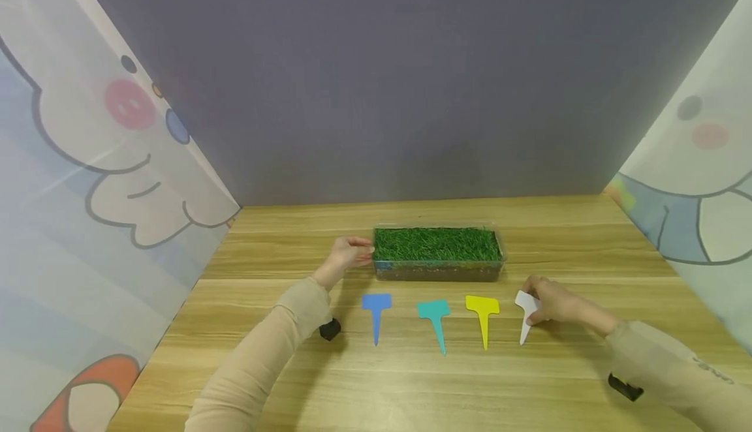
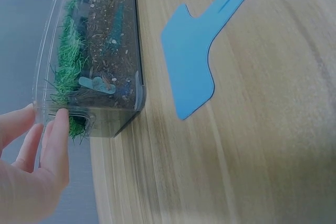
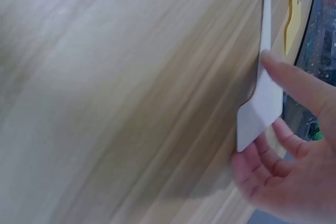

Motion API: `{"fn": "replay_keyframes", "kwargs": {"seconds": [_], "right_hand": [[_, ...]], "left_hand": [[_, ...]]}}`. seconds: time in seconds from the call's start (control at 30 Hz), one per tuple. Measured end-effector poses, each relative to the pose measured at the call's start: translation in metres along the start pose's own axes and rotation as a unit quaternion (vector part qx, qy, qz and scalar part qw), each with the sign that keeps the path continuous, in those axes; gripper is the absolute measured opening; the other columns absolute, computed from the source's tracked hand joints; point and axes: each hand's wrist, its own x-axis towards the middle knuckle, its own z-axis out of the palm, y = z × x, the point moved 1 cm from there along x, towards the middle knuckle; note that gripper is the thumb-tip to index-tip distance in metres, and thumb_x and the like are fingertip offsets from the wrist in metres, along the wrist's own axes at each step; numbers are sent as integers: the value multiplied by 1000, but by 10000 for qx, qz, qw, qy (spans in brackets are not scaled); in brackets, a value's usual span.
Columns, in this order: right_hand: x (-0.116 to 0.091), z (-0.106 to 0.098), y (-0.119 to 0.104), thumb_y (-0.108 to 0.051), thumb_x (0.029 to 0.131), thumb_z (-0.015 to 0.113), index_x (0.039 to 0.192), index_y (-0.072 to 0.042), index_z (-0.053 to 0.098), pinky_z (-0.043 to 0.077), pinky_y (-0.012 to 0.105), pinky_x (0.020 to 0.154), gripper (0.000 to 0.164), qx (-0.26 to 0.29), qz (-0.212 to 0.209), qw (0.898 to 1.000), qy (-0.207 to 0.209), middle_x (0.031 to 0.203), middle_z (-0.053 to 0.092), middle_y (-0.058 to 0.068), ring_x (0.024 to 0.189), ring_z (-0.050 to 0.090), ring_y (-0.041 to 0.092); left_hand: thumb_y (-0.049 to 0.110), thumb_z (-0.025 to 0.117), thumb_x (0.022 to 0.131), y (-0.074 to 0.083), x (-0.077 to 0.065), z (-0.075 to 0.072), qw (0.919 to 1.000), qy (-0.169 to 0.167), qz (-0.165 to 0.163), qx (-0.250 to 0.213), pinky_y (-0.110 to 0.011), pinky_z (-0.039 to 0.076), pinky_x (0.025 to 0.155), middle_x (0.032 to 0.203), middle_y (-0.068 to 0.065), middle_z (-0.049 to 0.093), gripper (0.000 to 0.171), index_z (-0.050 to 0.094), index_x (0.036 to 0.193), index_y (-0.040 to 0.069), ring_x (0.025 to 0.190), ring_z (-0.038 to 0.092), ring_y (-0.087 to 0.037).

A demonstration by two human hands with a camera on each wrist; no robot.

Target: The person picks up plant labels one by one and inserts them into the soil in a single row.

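Note:
A clear plastic box (image 1: 437,271) holds dark soil topped with green grass (image 1: 437,243). At its left end is my left hand (image 1: 351,253). In the left wrist view the fingers (image 2: 61,140) are fairly straight, with tips at the box's rim. My right hand (image 1: 551,300) pinches a white T-shaped plant label (image 1: 527,305). The right wrist view has the thumb (image 3: 294,80) along one edge of the white label (image 3: 260,114) and the fingers at its broad head. Nearer the left hand lies a blue plant label (image 1: 376,303); the yellow plant label (image 1: 483,305) lies left of the white one.
Between the blue and yellow labels lies a teal plant label (image 1: 433,309). All of these are on a wood-grain table (image 1: 411,393) in front of the box. A grey panel (image 1: 411,92) stands behind, with cartoon-printed sheets (image 1: 70,190) at both sides.

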Motion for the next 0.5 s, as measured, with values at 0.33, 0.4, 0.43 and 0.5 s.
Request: {"fn": "replay_keyframes", "kwargs": {"seconds": [0.33, 0.4, 0.43, 0.5], "right_hand": [[-1, 0, 10, -6, 63, 77, 101, 12, 44, 42, 21, 55, 54, 725, -164, 9972, -43, 82, 52, 11, 70, 46, 17], [0, -1, 12, -5, 64, 75, 102, 14, 44, 42, 20, 54, 53, 843, -182, 9962, -80, 81, 51, 11, 69, 46, 16], [0, -1, 13, -4, 64, 75, 101, 14, 45, 42, 19, 52, 51, 901, -203, 9957, -72, 80, 51, 11, 68, 45, 16], [0, -3, 16, -3, 66, 73, 100, 15, 47, 42, 18, 51, 46, 1026, -216, 9945, -73, 79, 51, 9, 68, 44, 14]], "left_hand": [[-4, 58, 81, 1, 1, 1, 10000, -22, 30, -78, -40, 50, 85, 103, -23, 57, 29, 54, 109, -10, 76, 60, -21], [-4, 59, 81, 1, 1, 1, 10000, -18, 29, -70, -40, 51, 85, 102, -23, 57, 29, 54, 109, -10, 75, 60, -21], [-4, 59, 81, 1, 1, 1, 10000, -14, 19, -74, -40, 51, 85, 102, -23, 57, 29, 54, 109, -10, 75, 60, -21], [-4, 59, 80, 1, 2, 1, 10000, -14, -5, -83, -40, 51, 85, 102, -23, 58, 29, 54, 108, -9, 75, 60, -20]]}}
